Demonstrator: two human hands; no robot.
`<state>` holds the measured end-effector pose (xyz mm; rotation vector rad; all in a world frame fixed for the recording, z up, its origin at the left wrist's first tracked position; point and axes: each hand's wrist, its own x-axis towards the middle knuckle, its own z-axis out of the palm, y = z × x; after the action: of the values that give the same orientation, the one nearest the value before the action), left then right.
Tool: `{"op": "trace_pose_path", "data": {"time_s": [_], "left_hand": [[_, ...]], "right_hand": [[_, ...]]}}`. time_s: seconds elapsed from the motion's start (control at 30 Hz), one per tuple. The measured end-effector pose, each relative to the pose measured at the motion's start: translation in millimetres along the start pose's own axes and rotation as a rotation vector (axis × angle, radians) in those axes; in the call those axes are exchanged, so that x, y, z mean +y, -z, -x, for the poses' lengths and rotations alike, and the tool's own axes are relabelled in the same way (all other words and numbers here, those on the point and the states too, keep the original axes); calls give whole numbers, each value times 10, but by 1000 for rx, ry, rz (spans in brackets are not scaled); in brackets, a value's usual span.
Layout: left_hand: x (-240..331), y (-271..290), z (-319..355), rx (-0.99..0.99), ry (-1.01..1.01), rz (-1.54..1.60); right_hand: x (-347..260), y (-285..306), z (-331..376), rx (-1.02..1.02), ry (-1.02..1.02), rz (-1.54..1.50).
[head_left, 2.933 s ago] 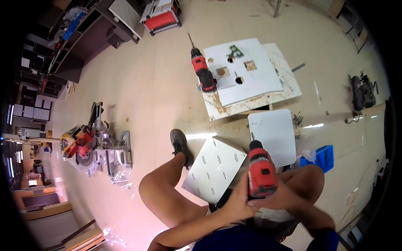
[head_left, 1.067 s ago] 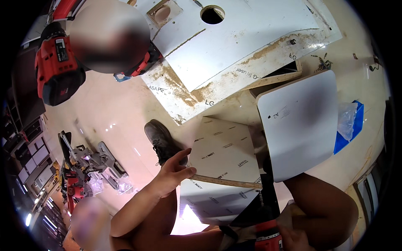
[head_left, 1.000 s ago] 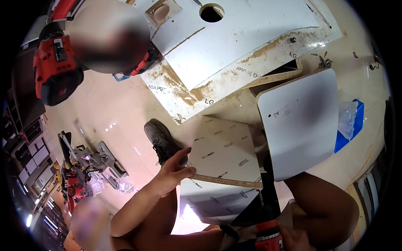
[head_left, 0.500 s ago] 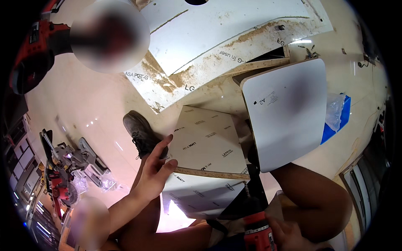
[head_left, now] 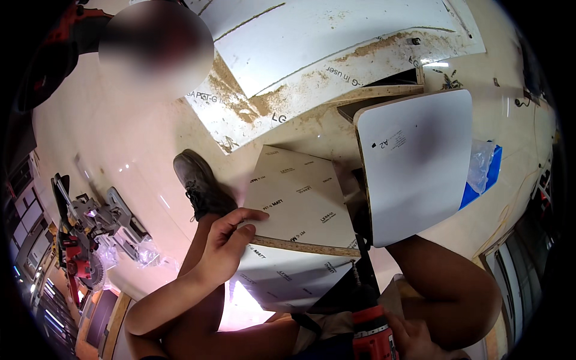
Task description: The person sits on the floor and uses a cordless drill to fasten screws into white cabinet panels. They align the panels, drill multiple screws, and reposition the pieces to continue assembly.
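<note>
My right hand (head_left: 414, 339) grips a red cordless drill (head_left: 371, 336), low in front of me. Its bit (head_left: 355, 273) points up towards the right end of a chipboard panel's raw edge; whether the tip touches is unclear. The panel (head_left: 300, 201) has a pale printed film face and lies between my legs. Below its edge, a second film-covered panel (head_left: 282, 279) slopes down towards me. My left hand (head_left: 231, 237) is closed on the upper panel's left corner, forefinger on the face and thumb near the edge. Its other fingers are partly hidden.
A white round-cornered board (head_left: 414, 174) stands by my right knee, with a blue box (head_left: 483, 180) beyond it. Dusty white sheets (head_left: 324, 66) lie ahead. A saw (head_left: 84, 261) sits at left. Small fasteners (head_left: 449, 81) lie on the floor at far right.
My left hand has come down onto the panel's left corner, its spread fingers now bent over it. The drill stays in my right hand near the panel's right end. My view has shifted slightly.
</note>
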<state>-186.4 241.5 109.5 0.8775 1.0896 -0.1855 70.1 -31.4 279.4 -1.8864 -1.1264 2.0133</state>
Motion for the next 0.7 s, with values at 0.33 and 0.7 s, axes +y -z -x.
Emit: {"op": "trace_pose_path", "data": {"time_s": [0.33,0.7], "left_hand": [[3,-35,-18,36,5,31],[20,-38,-16,31,19,6]], "right_hand": [[-5,10,-8,16,41,4],[-61,22,-38,20,27,-12]]}}
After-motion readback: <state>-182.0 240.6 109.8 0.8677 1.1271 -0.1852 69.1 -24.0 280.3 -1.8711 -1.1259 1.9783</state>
